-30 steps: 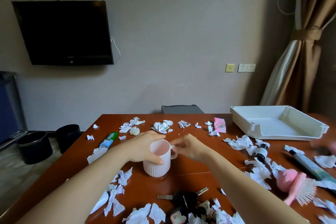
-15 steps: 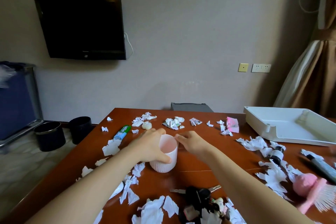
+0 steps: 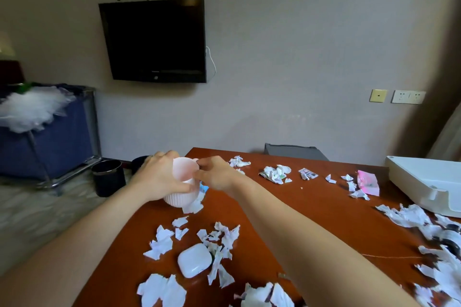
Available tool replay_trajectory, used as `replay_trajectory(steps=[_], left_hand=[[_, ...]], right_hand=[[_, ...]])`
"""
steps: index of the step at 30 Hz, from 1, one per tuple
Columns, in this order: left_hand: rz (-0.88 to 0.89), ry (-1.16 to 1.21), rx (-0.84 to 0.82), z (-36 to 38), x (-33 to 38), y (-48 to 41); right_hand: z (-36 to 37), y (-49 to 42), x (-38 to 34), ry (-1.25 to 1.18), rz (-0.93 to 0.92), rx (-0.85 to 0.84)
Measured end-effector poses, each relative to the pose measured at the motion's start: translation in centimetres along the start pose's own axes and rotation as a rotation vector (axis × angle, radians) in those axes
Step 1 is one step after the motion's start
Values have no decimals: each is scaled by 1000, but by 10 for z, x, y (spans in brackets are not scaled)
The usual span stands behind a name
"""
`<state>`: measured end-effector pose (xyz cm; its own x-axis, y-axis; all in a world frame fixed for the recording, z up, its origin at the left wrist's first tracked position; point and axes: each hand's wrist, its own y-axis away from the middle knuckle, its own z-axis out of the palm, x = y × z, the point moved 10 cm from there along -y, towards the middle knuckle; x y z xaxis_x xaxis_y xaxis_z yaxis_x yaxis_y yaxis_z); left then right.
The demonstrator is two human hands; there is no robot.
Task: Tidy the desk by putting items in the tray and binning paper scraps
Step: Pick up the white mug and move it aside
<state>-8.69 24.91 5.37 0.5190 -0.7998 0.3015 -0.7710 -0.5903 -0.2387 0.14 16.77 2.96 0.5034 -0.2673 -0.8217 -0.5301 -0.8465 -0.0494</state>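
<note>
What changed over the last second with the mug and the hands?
The pink ribbed mug rose off the brown wooden desk, tilted and travelled left toward the desk's edge. Left hand keeps its grip on the body, right hand stays at the handle. Paper scraps and white tray unmoved.

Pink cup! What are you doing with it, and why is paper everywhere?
A person holds the pink cup in both hands: the left hand grips its body, the right hand pinches near its rim. Torn paper scraps lie across the desk. The white tray sits right, and a black bin stands on the floor.
</note>
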Motion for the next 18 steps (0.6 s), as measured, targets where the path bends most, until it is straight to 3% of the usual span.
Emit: replay_trajectory(steps=[5,10,18], left_hand=[[-95,-8,-21,8,-40,1],[-156,14,-56,31,-59,0],[-115,33,-193,56,-49,-22]], right_hand=[[39,-16,-4,5,29,-67],[54,-26,3,33,58,-10],[40,-43,24,10,100,71]])
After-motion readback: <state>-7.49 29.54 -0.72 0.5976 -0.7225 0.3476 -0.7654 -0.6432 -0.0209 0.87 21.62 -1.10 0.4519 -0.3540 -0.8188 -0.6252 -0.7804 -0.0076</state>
